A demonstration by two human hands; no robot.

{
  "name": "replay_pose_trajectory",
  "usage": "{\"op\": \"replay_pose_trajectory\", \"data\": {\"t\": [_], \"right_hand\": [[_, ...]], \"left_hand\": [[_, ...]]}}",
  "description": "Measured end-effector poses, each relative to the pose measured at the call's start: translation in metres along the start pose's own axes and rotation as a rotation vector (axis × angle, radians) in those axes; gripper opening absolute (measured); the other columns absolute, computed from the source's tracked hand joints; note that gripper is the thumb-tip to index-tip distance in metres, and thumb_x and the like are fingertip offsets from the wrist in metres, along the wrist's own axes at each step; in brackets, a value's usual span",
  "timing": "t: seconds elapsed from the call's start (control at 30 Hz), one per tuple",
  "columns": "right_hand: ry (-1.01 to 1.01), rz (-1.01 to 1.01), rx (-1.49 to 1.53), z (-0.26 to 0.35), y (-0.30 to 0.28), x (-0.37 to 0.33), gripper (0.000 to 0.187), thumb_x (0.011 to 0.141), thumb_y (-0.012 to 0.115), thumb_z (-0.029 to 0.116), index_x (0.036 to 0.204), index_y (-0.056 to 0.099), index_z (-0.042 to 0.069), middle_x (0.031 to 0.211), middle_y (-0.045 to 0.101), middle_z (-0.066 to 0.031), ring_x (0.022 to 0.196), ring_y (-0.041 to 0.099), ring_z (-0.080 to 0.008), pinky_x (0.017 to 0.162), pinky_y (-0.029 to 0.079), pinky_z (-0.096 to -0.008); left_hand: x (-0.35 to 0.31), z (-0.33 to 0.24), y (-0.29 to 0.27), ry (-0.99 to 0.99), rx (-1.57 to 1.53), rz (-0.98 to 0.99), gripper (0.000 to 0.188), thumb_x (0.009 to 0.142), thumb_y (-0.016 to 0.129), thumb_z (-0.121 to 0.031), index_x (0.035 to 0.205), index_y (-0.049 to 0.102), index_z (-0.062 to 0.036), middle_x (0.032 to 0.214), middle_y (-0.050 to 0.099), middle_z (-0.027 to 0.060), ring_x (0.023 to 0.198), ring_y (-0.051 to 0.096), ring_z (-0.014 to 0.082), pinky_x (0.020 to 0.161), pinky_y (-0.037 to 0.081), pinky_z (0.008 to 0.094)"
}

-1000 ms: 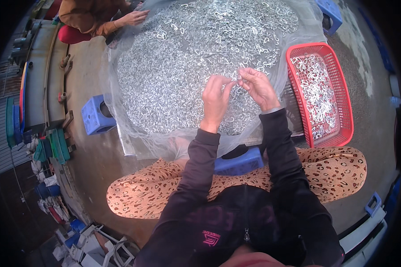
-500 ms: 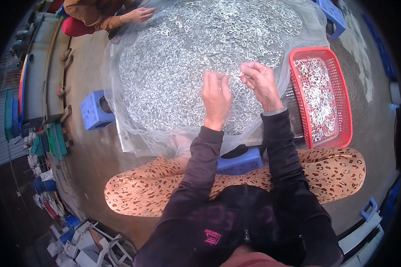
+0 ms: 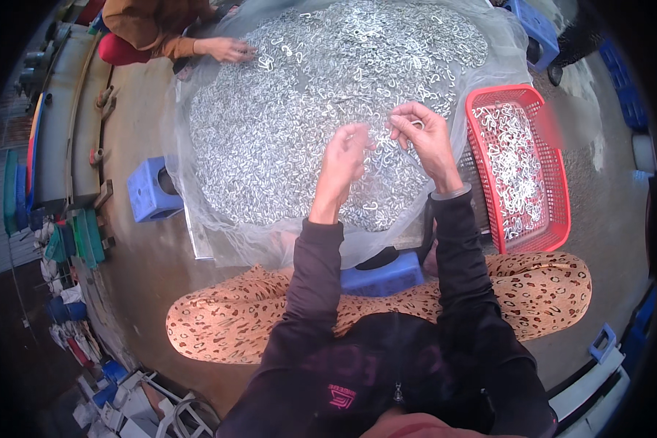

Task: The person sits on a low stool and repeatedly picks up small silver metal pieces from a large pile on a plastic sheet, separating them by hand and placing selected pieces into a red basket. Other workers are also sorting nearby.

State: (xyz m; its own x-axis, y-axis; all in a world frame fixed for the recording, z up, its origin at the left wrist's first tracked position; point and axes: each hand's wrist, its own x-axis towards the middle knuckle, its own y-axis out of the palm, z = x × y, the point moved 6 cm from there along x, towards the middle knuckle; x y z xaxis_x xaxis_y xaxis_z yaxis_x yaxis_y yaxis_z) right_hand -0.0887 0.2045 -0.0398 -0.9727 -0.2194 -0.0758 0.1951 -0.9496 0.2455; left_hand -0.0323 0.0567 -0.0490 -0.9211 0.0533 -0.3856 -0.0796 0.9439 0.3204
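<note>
A broad spread of small silvery, curled, slender pieces (image 3: 270, 146) lies on a sheer pale net (image 3: 171, 124) before me. Over its near right part I hold both hands close together, a short gap between them. My left hand (image 3: 345, 157) has its fingers drawn in toward the thumb. Thumb and forefinger of my right hand (image 3: 425, 139) are pinched together, pointing toward the left hand. Whatever is in either pinch is too small to make out against the bright pieces. Right of my hands, a red perforated basket (image 3: 564, 197) holds many white curled pieces (image 3: 515, 171).
A co-worker's hand (image 3: 230, 50) reaches over the far left of the spread. Blue plastic stools (image 3: 146, 191) stand left of the net, at the far right and in front of me. Another person's dark-clothed leg (image 3: 573, 44) shows at the far right.
My hands have come slightly apart, the left one lower and to the left. The co-worker's hand has lowered onto the spread. A dark-clothed leg has appeared at the far right.
</note>
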Motion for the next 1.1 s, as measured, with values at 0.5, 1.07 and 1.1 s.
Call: {"op": "replay_pose_trajectory", "data": {"t": [0.5, 1.07, 1.1], "right_hand": [[-0.089, 0.394, -0.395, 0.035, 0.021, 0.004, 0.019, 0.084, 0.063, 0.003, 0.101, 0.069, 0.003, 0.092, 0.065, -0.0045, 0.087, 0.059, -0.0124, 0.077, 0.047, -0.0260], [-0.933, 0.260, -0.951, 0.105, 0.064, -0.012, 0.028, 0.074, 0.060, -0.009, 0.099, 0.065, 0.002, 0.095, 0.064, -0.0108, 0.080, 0.063, -0.0240, 0.070, 0.052, -0.0327], [-0.962, 0.315, -1.031, 0.109, 0.069, -0.012, 0.032, 0.072, 0.059, -0.009, 0.101, 0.064, 0.003, 0.096, 0.063, -0.0109, 0.080, 0.062, -0.0254, 0.070, 0.052, -0.0340]], "left_hand": [[0.013, 0.036, 0.019, -0.204, -0.594, 0.317, 0.016, 0.092, 0.061, -0.016, 0.101, 0.059, -0.0032, 0.086, 0.060, 0.0030, 0.057, 0.041, 0.0004, 0.040, 0.028, 0.0130], [-0.033, -0.074, 0.004, 0.798, 0.278, -0.536, 0.008, 0.085, 0.066, -0.008, 0.086, 0.066, -0.0007, 0.078, 0.059, 0.0041, 0.067, 0.057, 0.0152, 0.061, 0.046, 0.0300], [-0.036, -0.079, 0.006, 0.785, 0.426, -0.538, 0.009, 0.085, 0.066, -0.009, 0.087, 0.066, -0.0007, 0.079, 0.059, 0.0046, 0.067, 0.057, 0.0153, 0.062, 0.046, 0.0297]]}}
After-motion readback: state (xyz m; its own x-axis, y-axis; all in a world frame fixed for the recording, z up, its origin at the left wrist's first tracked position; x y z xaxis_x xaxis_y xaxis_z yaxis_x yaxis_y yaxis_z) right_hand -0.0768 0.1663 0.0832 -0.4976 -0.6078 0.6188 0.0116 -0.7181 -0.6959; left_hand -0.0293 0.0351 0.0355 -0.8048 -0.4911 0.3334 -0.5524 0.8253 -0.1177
